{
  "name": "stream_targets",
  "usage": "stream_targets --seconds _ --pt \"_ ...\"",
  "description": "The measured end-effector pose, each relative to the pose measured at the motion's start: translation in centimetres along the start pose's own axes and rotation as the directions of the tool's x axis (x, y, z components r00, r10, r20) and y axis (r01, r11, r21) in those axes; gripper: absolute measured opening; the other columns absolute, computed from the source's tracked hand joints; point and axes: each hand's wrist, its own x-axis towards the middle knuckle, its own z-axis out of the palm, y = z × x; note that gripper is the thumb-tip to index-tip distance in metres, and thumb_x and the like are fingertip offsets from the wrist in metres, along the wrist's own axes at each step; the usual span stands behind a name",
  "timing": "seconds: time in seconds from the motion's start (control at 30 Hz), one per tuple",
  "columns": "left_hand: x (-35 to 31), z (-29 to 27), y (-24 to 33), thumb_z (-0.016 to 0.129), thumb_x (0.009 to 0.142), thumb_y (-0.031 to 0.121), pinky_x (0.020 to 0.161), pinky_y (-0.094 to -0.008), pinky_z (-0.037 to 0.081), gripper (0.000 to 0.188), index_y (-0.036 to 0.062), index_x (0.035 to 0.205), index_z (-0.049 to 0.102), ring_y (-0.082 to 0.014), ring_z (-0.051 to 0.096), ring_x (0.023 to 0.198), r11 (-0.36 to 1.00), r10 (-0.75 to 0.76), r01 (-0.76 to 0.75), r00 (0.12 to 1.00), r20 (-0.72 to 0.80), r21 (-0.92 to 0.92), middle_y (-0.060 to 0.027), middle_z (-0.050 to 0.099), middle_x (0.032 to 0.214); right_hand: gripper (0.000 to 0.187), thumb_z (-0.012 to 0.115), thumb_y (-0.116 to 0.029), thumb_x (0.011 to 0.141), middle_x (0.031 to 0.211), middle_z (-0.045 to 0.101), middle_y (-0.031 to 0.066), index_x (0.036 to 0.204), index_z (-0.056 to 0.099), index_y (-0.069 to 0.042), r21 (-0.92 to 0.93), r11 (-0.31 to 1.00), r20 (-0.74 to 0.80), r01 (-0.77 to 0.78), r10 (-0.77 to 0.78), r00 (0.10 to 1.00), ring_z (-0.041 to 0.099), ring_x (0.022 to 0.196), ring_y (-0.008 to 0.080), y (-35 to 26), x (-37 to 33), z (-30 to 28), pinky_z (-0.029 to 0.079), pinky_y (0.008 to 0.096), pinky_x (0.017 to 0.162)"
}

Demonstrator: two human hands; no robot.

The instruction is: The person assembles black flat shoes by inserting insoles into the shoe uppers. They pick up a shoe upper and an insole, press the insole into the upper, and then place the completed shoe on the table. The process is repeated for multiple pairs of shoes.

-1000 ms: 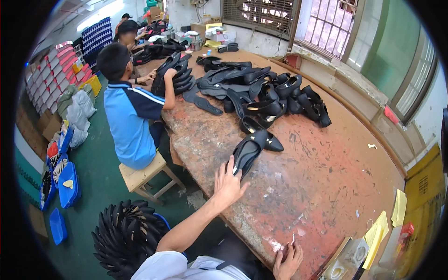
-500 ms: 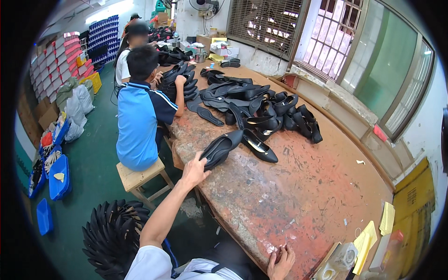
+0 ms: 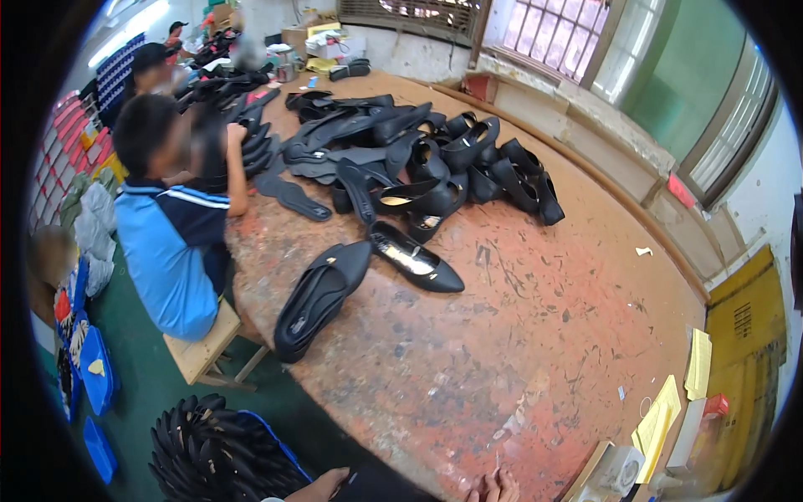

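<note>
Left hand (image 3: 322, 487) is near black pointed pieces (image 3: 213, 448), right hand (image 3: 495, 489) at worn red-brown table (image 3: 544, 360); grips I cannot tell

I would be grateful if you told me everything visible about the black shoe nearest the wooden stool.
The black shoe has a pointed toe, a smooth, leather-like upper and a tiny bright detail near the toe opening. A dark insole-like piece lies inside. It rests sole-down on the worn table, heel end by the edge, toe angled away beside another black shoe; whether they touch is unclear. The left hand and right hand are clear of it.
</note>
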Motion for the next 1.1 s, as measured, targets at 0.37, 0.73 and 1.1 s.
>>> stream_targets --seconds 0.37,0.73,1.1 --pt "-7.4 -3.1 6.5 0.061 0.104 0.036 0.096 -0.0439 0.063 0.047 0.0038 0.136 0.072 -0.0332 0.076 0.113 0.993 0.062 -0.075 0.987 -0.151 -0.087 -0.0220 0.075 0.131 0.051 0.071 -0.032 0.101 0.160 0.052 0.0169 0.147 0.064 -0.013 0.045 0.999 0.155 0.000 -0.007 0.988 0.044 0.151 0.0394 2.1 -0.5 0.4 0.035 0.0607 0.124" --pt "-5.4 -14.3 6.9 0.055 0.108 0.030 0.091 -0.0416 0.066 0.042 0.0013 0.133 0.073 -0.0327 0.079 0.107 0.989 0.139 -0.147 0.976 0.168 0.034 -0.0231 0.077 0.126 0.056 0.072 -0.039 0.099 0.157 0.055 0.0175 0.146 0.064 -0.010 -0.006 0.993 0.002 0.118 -0.118 0.993 0.047 0.148 0.0409 2.3 -0.7 2.7 0.037 0.0617 0.123" --pt "-40.0 -17.6 31.2 0.066 0.095 0.018 0.061 -0.0419 0.048 0.023 -0.0041 0.089 0.065 -0.0255 0.062 0.061 0.148 0.801 -0.668 -0.352 -0.485 0.729 -0.0173 0.062 0.069 0.047 0.063 -0.025 0.097 0.148 0.058 0.0219 0.141 0.066 -0.008 -0.084 0.996 -0.009 0.023 -0.024 1.000 0.053 0.139 0.0447 -2.0 0.1 -0.2 0.039 0.0610 0.118"
